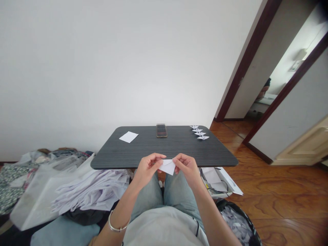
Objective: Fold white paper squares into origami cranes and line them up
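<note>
A small folded piece of white paper [168, 166] is held at the near edge of the dark table [143, 150], above my lap. My left hand [151, 164] pinches its left side between thumb and fingers. On the right side, my right hand [186, 165] grips the paper the same way. Its lower part comes to a point between the hands. Farther back on the left of the table lies a stack or sheet of white square paper [128, 137]. Several folded white paper cranes [203, 137] stand in a row at the right rear.
A phone [161, 131] leans at the table's back edge, by the white wall. Piled cloth [94, 188] lies at the left. Below the table on the right are a box [216, 181] with papers and cables, and a black bag [237, 222] of paper scraps.
</note>
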### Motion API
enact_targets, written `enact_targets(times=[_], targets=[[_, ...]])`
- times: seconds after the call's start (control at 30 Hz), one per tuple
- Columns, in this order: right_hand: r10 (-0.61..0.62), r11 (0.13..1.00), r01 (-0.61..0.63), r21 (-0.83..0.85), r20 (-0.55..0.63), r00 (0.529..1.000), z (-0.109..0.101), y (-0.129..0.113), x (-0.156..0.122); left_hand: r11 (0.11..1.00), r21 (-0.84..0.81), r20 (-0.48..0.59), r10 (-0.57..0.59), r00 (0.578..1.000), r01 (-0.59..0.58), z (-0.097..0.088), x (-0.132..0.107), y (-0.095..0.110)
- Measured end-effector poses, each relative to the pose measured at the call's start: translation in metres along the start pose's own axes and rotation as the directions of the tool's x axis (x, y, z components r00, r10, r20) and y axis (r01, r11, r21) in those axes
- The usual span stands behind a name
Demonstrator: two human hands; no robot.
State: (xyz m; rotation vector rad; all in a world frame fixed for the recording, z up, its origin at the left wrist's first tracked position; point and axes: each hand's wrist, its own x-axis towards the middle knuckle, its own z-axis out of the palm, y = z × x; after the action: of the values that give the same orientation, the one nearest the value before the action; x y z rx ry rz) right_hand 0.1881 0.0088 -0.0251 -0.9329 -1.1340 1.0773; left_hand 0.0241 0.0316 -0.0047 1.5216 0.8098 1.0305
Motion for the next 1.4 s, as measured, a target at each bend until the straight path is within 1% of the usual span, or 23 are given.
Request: enact_targets(times=[0.1,0.27,0.4,0.67,0.93,1.13,1.4], targets=[[0.003,1.000,-0.002,0.021,-0.034,0.999,0.000,0.002,0.000,0.999,-0.033,-0.003,0.037,0.999,-0.037,0.000,-0.001,0.000],[0.036,0.999,-0.036,-0.004,0.069,0.997,0.001,0.000,-0.002,1.000,0.008,-0.088,-0.004,0.996,0.004,0.000,-0.001,0.006],[0.052,0.998,-0.048,-0.041,0.108,0.993,0.003,-0.002,-0.003,0.999,0.013,-0.081,-0.045,0.996,0.046,0.001,-0.002,0.009],[0.038,0.999,-0.034,-0.033,0.120,0.992,0.003,-0.003,-0.005,0.990,-0.104,-0.066,-0.104,0.992,0.097,0.001,-0.001,0.007],[0.045,0.998,-0.042,-0.040,0.096,0.994,0.007,-0.002,-0.004,0.991,-0.094,-0.073,-0.100,0.992,0.093,0.003,-0.002,0.009],[0.025,0.998,-0.020,-0.065,0.080,0.996,0.006,-0.002,-0.004,0.992,-0.102,-0.071,-0.077,0.994,0.069,0.003,-0.001,0.008],[0.005,0.992,0.004,-0.124,0.069,0.998,0.008,-0.004,-0.006,0.988,-0.127,-0.063,-0.097,0.993,0.088,0.005,-0.002,0.010]])
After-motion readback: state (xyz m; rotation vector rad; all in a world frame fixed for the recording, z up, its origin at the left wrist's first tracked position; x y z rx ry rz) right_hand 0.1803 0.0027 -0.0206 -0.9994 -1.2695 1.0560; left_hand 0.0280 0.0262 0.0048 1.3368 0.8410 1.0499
